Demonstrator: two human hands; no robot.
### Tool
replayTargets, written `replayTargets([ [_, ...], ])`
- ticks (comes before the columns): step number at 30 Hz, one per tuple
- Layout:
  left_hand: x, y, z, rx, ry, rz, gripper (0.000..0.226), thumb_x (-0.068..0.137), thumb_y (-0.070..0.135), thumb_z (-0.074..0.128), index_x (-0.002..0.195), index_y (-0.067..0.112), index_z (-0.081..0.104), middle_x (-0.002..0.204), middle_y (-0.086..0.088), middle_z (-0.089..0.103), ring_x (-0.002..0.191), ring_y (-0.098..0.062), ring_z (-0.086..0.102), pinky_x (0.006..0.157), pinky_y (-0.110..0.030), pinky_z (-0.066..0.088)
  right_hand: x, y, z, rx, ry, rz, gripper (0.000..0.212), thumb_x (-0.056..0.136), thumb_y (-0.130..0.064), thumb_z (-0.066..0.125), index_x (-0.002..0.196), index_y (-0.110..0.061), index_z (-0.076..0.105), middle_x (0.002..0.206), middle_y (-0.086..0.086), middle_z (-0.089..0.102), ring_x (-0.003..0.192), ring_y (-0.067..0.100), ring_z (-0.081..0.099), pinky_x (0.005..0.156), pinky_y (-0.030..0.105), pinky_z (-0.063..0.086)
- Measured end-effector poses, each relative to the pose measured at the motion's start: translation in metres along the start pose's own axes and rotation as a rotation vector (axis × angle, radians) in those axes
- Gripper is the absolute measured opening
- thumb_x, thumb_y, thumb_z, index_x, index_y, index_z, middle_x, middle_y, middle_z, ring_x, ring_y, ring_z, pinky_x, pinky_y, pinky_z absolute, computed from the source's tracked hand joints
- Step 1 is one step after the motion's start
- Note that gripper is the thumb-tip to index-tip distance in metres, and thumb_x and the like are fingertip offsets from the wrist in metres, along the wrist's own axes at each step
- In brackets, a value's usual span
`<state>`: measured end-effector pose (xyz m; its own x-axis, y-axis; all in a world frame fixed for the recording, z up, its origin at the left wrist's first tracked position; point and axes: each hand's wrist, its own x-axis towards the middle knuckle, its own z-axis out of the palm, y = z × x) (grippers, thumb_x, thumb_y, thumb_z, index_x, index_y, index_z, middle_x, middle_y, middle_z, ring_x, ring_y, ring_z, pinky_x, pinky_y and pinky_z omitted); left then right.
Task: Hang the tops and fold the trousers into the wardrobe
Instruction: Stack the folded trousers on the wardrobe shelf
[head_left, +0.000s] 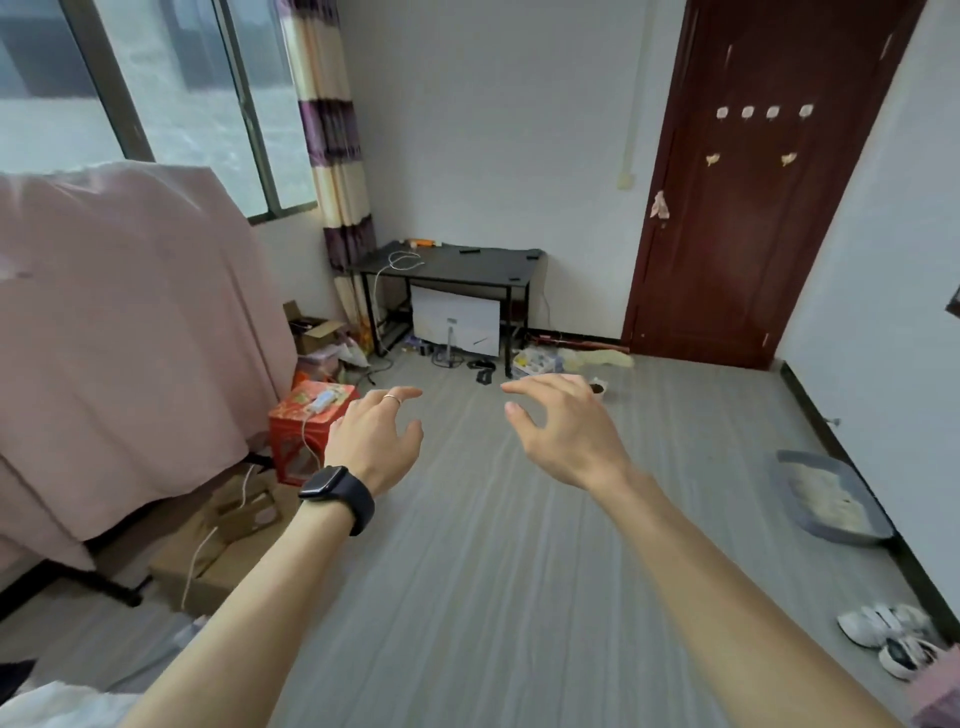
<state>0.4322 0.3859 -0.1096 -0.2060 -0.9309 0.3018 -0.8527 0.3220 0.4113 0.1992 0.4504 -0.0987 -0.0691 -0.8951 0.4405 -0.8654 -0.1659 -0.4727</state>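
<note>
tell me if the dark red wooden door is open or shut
Shut: the dark red wooden door sits flush in its frame, with no gap along its edges.

Two hands at centre: the left hand (374, 441) and the right hand (566, 436). One watch (337, 491) and one ring (390, 398), both on the left. One black desk (452, 267) at twelve o'clock. One red stool (311, 410) at nine. One dark door (753, 249) at two, bearing six hooks (747, 111) — four in a row, two below. One grey tray (810, 460) between three and four. Two white shoes (878, 623) at four. One striped curtain (332, 130) at eleven. One pink sheet (119, 322) — far out at nine.
</note>
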Motion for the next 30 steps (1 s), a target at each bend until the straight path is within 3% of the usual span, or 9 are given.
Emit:
replayTargets([
  [7,0.089,-0.032,0.000,0.062,0.199,-0.114,0.038,0.094,0.034,0.049,0.130,0.039,0.059,0.137,0.005,0.057,0.124,-0.024,0.050,0.102,-0.042,0.042,0.150,0.001,0.053,0.089,-0.042,-0.217,0.029,0.099,-0.041,0.054,0.124,-0.035,0.068,0.127,-0.013,0.066,0.127,0.016,0.047,0.110,0.040,0.039],
  [16,0.163,-0.123,0.019,0.074,0.415,-0.480,0.036,0.094,0.034,0.055,0.129,0.040,0.060,0.130,0.013,0.059,0.121,-0.016,0.051,0.101,-0.033,0.041,0.305,-0.007,0.176,0.286,-0.264,-0.452,0.028,0.099,-0.038,0.057,0.125,-0.035,0.069,0.130,-0.012,0.064,0.131,0.015,0.045,0.113,0.040,0.036],
  [22,0.131,-0.184,0.028,0.111,0.442,-0.790,0.038,0.093,0.032,0.059,0.130,0.037,0.061,0.134,0.009,0.059,0.124,-0.018,0.052,0.103,-0.037,0.043,0.322,-0.044,0.256,0.369,-0.474,-0.618,0.028,0.098,-0.039,0.058,0.122,-0.035,0.070,0.128,-0.012,0.066,0.128,0.014,0.048,0.113,0.036,0.037],
  [30,0.022,-0.238,0.022,0.124,0.478,-1.124,0.038,0.092,0.028,0.060,0.130,0.031,0.062,0.134,0.005,0.060,0.123,-0.016,0.055,0.103,-0.036,0.045,0.273,-0.127,0.342,0.442,-0.744,-0.808,0.028,0.097,-0.041,0.059,0.123,-0.039,0.068,0.126,-0.018,0.064,0.128,0.012,0.045,0.106,0.039,0.042],
])
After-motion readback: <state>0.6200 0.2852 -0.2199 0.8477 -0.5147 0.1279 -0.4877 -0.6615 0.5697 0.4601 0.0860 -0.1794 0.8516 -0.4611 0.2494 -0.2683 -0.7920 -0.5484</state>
